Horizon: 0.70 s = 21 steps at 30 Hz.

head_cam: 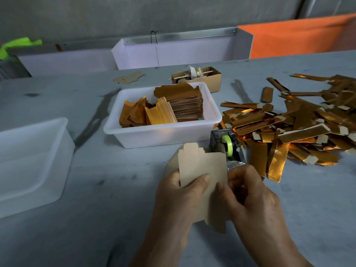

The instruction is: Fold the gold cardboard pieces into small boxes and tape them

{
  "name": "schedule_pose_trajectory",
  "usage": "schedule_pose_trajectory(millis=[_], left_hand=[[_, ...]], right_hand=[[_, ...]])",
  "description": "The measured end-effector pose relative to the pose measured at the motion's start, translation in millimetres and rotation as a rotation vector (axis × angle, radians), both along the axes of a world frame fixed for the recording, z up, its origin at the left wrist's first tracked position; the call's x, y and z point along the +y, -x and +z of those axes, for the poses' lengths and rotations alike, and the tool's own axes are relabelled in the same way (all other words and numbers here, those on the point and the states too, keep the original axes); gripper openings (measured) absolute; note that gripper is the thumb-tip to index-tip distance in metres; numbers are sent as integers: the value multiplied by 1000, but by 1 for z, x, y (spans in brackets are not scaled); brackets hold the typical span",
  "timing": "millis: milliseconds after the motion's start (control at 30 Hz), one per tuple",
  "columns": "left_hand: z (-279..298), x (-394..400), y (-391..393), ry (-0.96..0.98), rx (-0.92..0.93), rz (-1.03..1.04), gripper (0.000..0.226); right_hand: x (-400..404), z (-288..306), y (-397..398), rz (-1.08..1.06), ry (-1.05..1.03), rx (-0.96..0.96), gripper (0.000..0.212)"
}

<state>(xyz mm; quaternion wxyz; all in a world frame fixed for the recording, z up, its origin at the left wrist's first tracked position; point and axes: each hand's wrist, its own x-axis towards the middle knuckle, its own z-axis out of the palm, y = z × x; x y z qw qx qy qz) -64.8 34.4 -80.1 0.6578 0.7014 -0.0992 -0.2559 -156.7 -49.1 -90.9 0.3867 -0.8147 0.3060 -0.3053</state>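
A flat cardboard piece (202, 166) with its plain brown side facing me is held upright above the grey table. My left hand (177, 197) grips its left edge, thumb across the front. My right hand (252, 193) pinches its right edge. Just behind the piece stands a tape dispenser (227, 145) with a green tape roll. A white tub (163, 130) holds a stack of flat gold pieces (183, 101) and some loose ones. A heap of folded gold boxes (300, 124) lies on the table to the right.
A second, translucent white tub (32, 160) sits at the left. A small brown carton (204, 78) with another tape roll stands behind the white tub. One flat brown piece (129, 78) lies farther back. White boards and an orange sheet (300, 35) line the back.
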Motion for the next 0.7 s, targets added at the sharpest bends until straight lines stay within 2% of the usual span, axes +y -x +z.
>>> schedule_pose_trajectory(millis=[67, 133, 200, 333, 500, 633, 700], left_hand=[[1, 4, -3, 39, 54, -71, 28], [3, 8, -5, 56, 64, -127, 15], [4, 11, -4, 69, 74, -160, 10], [6, 14, -4, 143, 125, -207, 22], [4, 12, -2, 96, 24, -154, 14], [0, 12, 0, 15, -96, -87, 12], [-2, 10, 1, 0, -122, -70, 21]], right_hand=[[-5, 0, 0, 17, -243, -34, 16], [-8, 0, 0, 40, -472, -93, 12], [-9, -1, 1, 59, -595, -148, 10], [-11, 3, 6, 154, -772, -249, 11], [-8, 6, 7, 184, -742, -275, 16], [-4, 7, 7, 154, -592, -250, 23], [0, 8, 8, 157, -501, -238, 25]])
